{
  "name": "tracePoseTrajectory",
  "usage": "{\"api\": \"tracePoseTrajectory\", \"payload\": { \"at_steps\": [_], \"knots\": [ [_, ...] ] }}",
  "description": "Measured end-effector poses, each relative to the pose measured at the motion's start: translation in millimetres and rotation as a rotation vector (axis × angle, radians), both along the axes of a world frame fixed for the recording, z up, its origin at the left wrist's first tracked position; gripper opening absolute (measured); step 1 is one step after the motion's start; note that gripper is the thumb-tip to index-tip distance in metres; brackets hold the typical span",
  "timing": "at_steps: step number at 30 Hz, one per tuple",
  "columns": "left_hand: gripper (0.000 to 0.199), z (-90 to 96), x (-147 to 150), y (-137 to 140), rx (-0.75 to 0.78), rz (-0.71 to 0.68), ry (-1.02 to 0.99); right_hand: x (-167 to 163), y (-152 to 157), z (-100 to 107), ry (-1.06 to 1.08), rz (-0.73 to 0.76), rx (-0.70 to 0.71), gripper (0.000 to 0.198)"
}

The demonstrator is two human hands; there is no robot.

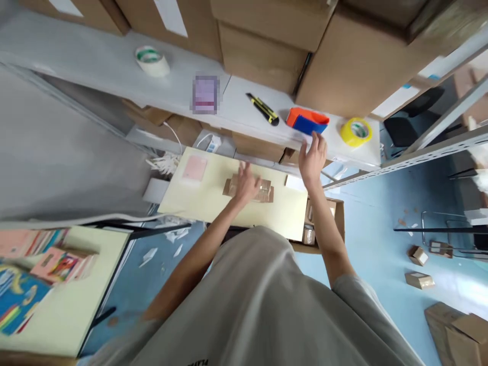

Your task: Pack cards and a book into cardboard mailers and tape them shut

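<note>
My left hand (pixel 247 185) rests over a small brown cardboard box (pixel 264 190) on the pale yellow table (pixel 282 216). Its fingers are spread, and the box's flaps stick out on both sides. My right hand (pixel 313 160) is raised to the front edge of the white shelf (pixel 236 109), fingers apart. Its fingertips are at the lower edge of an orange and blue object (pixel 308 122) that looks like a tape dispenser; whether they touch it I cannot tell. Left of that object lies a black and yellow utility knife (pixel 263 109), and a yellow tape roll (pixel 356 132) is to its right.
A white tape roll (pixel 152 61) lies on the shelf before large cardboard boxes (pixel 263 56). A pink paper (pixel 195 168) is on the table's left. Beside the table's right end stands an open carton (pixel 339 223) with small boxes. Books (pixel 57 264) cover another table at left.
</note>
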State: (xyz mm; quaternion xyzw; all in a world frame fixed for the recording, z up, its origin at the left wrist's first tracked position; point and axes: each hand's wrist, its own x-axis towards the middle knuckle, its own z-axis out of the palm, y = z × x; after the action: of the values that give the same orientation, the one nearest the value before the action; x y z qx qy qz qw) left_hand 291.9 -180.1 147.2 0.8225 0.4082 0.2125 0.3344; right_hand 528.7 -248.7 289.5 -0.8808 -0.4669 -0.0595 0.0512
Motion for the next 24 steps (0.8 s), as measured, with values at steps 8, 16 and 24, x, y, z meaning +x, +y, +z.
{"api": "tracePoseTrajectory", "payload": {
  "at_steps": [8, 16, 24],
  "knots": [
    [0.068, -58.2, -78, 0, -0.247, 0.253, 0.288, -134, -53, -125, 0.642, -0.065, -0.526, 0.06],
    [0.08, -64.2, -62, 7, -0.245, 0.354, 0.422, -137, -49, -164, 0.594, -0.235, -0.312, 0.059],
    [0.045, -72.6, -89, 30, -0.36, 0.318, 0.128, -109, -53, -181, 0.695, -0.215, -0.139, 0.057]
  ]
}}
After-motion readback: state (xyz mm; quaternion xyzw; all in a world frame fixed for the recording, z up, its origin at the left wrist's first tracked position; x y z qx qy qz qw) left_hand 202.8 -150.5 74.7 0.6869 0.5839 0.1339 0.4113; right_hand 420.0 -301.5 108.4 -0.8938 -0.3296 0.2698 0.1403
